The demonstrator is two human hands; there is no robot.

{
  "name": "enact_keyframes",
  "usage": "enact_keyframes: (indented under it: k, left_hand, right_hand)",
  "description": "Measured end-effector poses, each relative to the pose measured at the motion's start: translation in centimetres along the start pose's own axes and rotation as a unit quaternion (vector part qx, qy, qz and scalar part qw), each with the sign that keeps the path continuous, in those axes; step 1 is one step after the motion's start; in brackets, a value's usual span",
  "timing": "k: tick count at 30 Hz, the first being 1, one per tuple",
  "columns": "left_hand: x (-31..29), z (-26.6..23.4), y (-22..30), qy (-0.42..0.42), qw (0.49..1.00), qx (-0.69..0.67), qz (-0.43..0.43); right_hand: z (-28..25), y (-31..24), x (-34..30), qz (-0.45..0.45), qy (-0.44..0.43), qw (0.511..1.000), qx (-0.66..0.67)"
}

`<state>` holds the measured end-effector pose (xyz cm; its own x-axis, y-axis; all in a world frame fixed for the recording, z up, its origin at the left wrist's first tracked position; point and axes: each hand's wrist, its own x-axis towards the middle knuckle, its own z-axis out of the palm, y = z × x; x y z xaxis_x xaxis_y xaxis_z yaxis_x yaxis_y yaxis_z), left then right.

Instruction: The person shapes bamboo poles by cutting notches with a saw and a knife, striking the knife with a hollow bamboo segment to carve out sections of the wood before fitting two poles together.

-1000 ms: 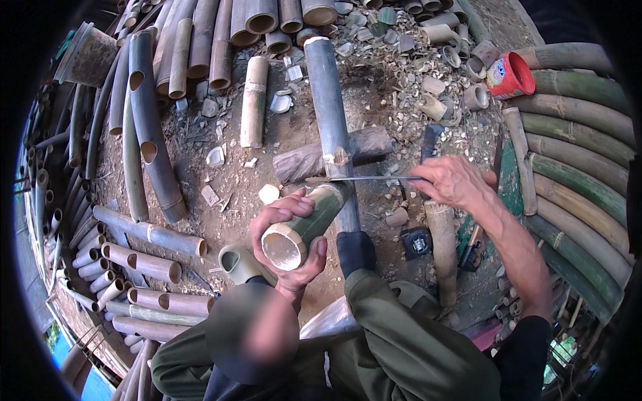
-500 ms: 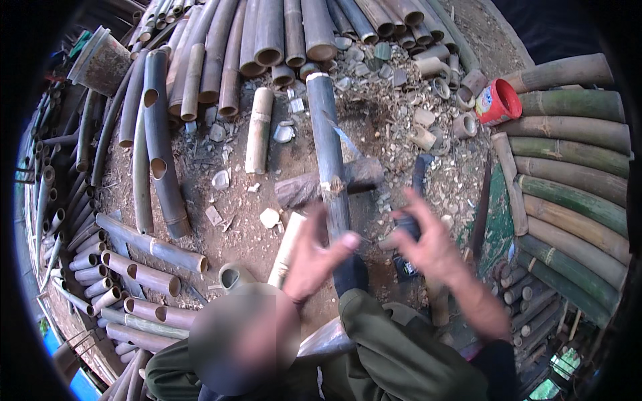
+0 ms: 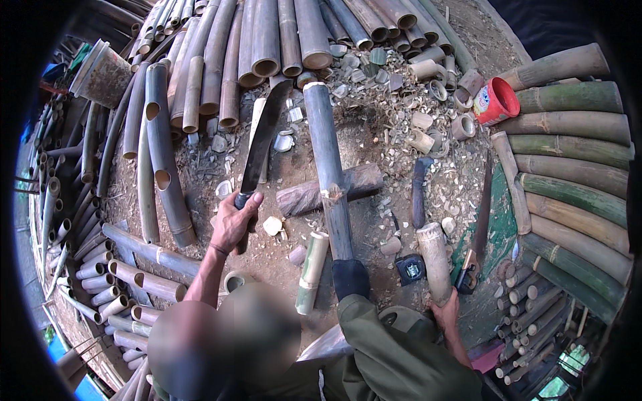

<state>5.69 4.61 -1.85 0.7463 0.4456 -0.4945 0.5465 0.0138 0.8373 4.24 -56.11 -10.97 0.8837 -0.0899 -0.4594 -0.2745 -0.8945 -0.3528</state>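
Observation:
My left hand (image 3: 232,227) is closed around the handle of a machete (image 3: 265,134), whose long dark blade points up and away across a pale bamboo piece. At the lower right, my right hand (image 3: 447,311) grips the near end of a short thick bamboo piece (image 3: 435,257). Between my hands a long grey bamboo pole (image 3: 322,140) rests over a rough log (image 3: 296,199) lying crosswise. My dark-shod foot (image 3: 350,278) presses on the pole's near end. A short pale-green bamboo piece (image 3: 312,271) stands left of the foot.
A black tape measure (image 3: 410,269) and a dark curved tool (image 3: 419,190) lie right of the pole. A handsaw (image 3: 483,217) is beside them. Bamboo poles (image 3: 568,127) line the right, with a red bucket (image 3: 496,101). Bamboo offcuts (image 3: 421,130) litter the ground; a dirty bucket (image 3: 103,73) stands far left.
My left hand, empty before, has moved left and now holds the machete. My right hand was open in the air; it has dropped and closed on the short thick bamboo piece.

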Motion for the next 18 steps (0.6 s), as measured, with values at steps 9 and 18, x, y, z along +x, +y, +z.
enact_keyframes:
  k: [9,18]
  left_hand:
    - [2.0,-1.9,1.7,-0.036,0.87,0.482,0.099]
    - [3.6,-1.3,2.4,-0.109,0.804,0.581,0.063]
  right_hand:
    - [-5.5,-7.2,-3.3,-0.006,-0.112,0.965,0.236]
    - [-12.0,-22.0,1.7,-0.217,-0.141,0.853,0.453]
